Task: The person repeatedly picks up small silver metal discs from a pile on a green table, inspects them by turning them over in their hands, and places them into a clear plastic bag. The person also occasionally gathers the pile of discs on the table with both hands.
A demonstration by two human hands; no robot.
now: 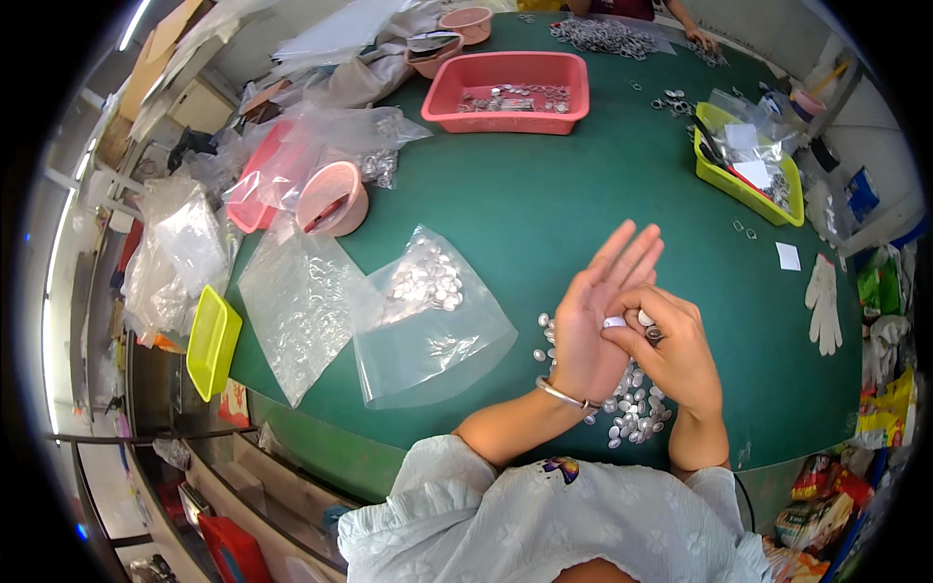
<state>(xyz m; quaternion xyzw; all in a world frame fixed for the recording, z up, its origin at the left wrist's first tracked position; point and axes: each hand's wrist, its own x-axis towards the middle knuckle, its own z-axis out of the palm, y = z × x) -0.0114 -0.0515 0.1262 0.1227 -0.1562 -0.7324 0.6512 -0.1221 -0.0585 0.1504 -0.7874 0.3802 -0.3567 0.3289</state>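
Note:
My left hand (600, 325), with a metal bangle (568, 394) at its wrist, is turned palm up with its fingers stretched out. Over that palm my right hand (674, 345) pinches a small silvery oval disc (614, 322) between thumb and forefinger. A few more shiny discs (646, 319) show within the curl of the right fingers; how many is hidden. Beneath and around both hands lies a loose pile of silvery oval discs (637, 413). To the left, a clear plastic bag (437, 350) rests on the green table with many similar discs (428, 277) inside.
A pink tub (505, 121) with metal pieces stands at the far side of the green table (505, 194). Left are a pink bucket (333, 199), plastic sheets (296, 301) and a yellow-green tray (212, 343). Right are a yellow-green basket (748, 185) and a white glove (824, 306). Another person's hand (702, 41) works at the far edge.

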